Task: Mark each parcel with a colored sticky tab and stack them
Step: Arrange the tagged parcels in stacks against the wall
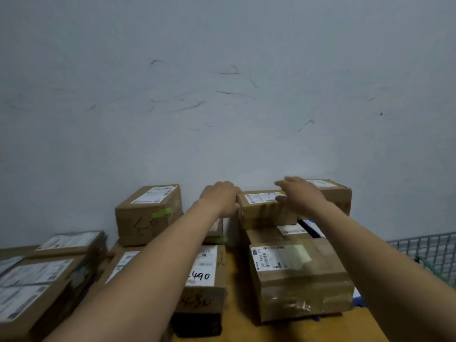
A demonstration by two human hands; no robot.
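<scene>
Reaching to centre frame, left hand [222, 197] curled round the left end of a parcel [261, 209], right hand [302, 193] flat, fingers [285, 181] straight, on its right end, parcel atop a stack [267, 237].

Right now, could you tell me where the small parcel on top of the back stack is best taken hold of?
Likely by its two short ends, one hand from each side: the small parcel lies flat, long side toward you, wall behind. The left hand grips the left end; the right hand rests on its top right.
</scene>
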